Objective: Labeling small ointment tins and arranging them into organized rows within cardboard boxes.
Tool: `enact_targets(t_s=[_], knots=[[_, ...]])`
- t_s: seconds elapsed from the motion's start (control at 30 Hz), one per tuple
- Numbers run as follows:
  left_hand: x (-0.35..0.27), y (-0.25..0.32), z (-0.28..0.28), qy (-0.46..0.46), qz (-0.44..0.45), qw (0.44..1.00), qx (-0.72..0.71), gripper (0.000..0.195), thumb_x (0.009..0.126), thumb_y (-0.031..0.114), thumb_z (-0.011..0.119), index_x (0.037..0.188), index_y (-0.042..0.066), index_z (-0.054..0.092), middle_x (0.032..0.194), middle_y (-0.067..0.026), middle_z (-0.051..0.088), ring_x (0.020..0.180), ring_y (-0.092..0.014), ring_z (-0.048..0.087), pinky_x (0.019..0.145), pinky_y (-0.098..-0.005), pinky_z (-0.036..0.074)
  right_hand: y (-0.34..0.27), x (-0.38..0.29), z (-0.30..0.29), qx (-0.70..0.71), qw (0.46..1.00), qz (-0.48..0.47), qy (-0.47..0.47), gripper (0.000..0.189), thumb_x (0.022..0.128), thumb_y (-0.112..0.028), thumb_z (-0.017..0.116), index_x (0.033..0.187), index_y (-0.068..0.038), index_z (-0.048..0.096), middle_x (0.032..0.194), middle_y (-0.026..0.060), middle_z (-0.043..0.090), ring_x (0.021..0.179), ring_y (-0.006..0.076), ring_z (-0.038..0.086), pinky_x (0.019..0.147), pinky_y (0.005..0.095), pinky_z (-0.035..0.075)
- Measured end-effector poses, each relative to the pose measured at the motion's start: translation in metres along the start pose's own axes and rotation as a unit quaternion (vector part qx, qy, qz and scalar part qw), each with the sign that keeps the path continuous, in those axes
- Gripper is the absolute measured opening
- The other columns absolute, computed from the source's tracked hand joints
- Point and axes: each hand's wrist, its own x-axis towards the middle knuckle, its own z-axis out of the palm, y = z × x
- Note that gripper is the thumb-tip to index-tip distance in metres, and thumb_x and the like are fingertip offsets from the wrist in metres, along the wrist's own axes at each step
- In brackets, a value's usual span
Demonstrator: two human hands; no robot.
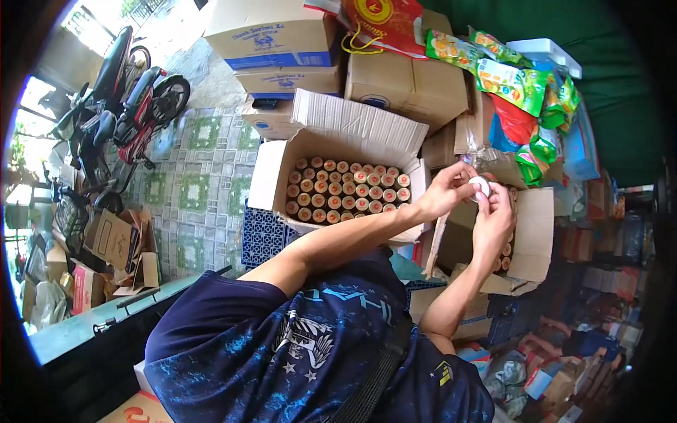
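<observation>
Coming from the left side, my left hand (449, 190) holds the edge of a small round white-faced thing (479, 189) between thumb and fingers. My right hand (494, 209) grips its other side, with the thumb on its face. Whether it is a lid or a jar is not clear. Both hands are above an open cardboard box (534, 232) with round-topped containers along its right side, partly hidden by my hand and forearm. Left of it, a second open cardboard box (359, 119) holds rows of upright containers with pale round tops and red marks (334, 189).
Closed cardboard boxes (407, 87) stand stacked behind the open ones. Green snack pouches (510, 84) and a red bag (383, 21) lie on top. A blue plastic crate (263, 232) is under the left box. Motorbikes (140, 111) stand at far left.
</observation>
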Motion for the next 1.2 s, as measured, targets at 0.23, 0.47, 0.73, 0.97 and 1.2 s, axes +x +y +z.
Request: enact_targets(t_s=[0.23,0.47,0.73,0.97,1.2], knots=[[-0.017,0.017,-0.058,0.117,0.074,0.977,0.16,0.023,0.088,0.007,0.064,0.108,0.001,0.054,0.093,-0.0069,0.063,0.087,-0.012,0.061,0.08,-0.0272,0.052,-0.03,-0.001,0.05,0.086,0.995,-0.023,-0.053,0.023,0.084,-0.005,0.065,0.106,-0.004,0.059,0.081,0.0091,0.061,0.069,0.0165,0.058,0.066,0.0307,0.048],[-0.038,0.027,-0.135,0.242,0.002,0.946,0.215,0.021,0.089,0.013,0.063,0.105,0.001,0.061,0.102,-0.0105,0.05,0.076,-0.016,0.06,0.066,-0.0268,0.053,0.002,0.019,0.165,0.181,0.963,-0.06,-0.189,0.015,0.085,-0.007,0.065,0.098,-0.002,0.059,0.08,0.0089,0.064,0.073,0.016,0.062,0.064,0.0296,0.049],[-0.086,-0.015,-0.263,0.328,-0.077,0.907,0.254,0.02,0.094,0.01,0.055,0.111,-0.001,0.055,0.094,-0.0078,0.063,0.084,-0.014,0.062,0.072,-0.0259,0.053,0.021,-0.026,0.321,0.151,0.922,0.101,-0.342,0.019,0.089,-0.013,0.056,0.104,-0.002,0.06,0.1,0.0172,0.066,0.094,0.0283,0.064,0.084,0.037,0.049],[-0.102,-0.049,-0.327,0.351,-0.197,0.875,0.269,0.021,0.088,0.009,0.054,0.103,-0.001,0.063,0.087,-0.0082,0.066,0.079,-0.013,0.062,0.069,-0.026,0.051,0.054,-0.086,0.39,0.178,0.889,0.198,-0.371,0.033,0.085,-0.016,0.057,0.113,0.002,0.057,0.112,0.0217,0.06,0.107,0.0355,0.058,0.093,0.0411,0.045],[-0.086,-0.083,-0.362,0.251,-0.214,0.821,0.465,0.024,0.083,0.01,0.055,0.102,0.0,0.065,0.088,-0.0125,0.068,0.081,-0.019,0.063,0.071,-0.0305,0.05,0.089,-0.106,0.422,0.187,0.869,0.252,-0.384,0.055,0.084,-0.017,0.054,0.137,-0.004,0.043,0.121,0.0162,0.059,0.109,0.0232,0.057,0.095,0.032,0.042]])
